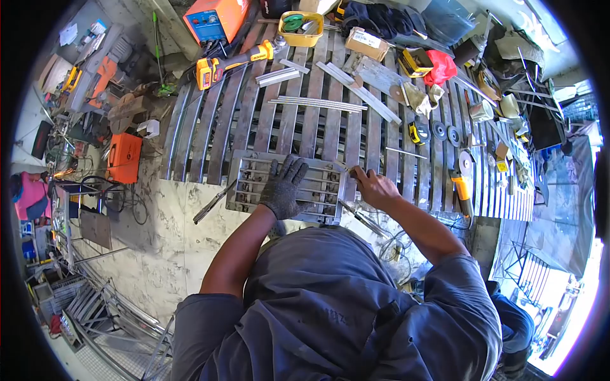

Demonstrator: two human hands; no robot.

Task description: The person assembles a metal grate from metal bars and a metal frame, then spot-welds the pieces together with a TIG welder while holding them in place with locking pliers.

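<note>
A flat metal frame (239, 184) with several thin bars across it lies at the near edge of the slatted metal table (311, 120). My left hand (285, 188), in a dark grey glove, rests spread over the middle of the frame. At the frame's upper right corner is my bare right hand (376, 188), its fingers closed in a pinch; what they hold is too small to make out. A pair of long-handled tools or clamps shows at the frame's left (215, 203) and right (365, 219) sides, partly under it.
Beyond the frame lie metal rods (318, 103), flat bars (359, 92), a yellow grinder (244, 58), a yellow tub (300, 32) and a tape measure (419, 133). Another grinder (462, 190) is at right. A person (513, 327) stands at lower right.
</note>
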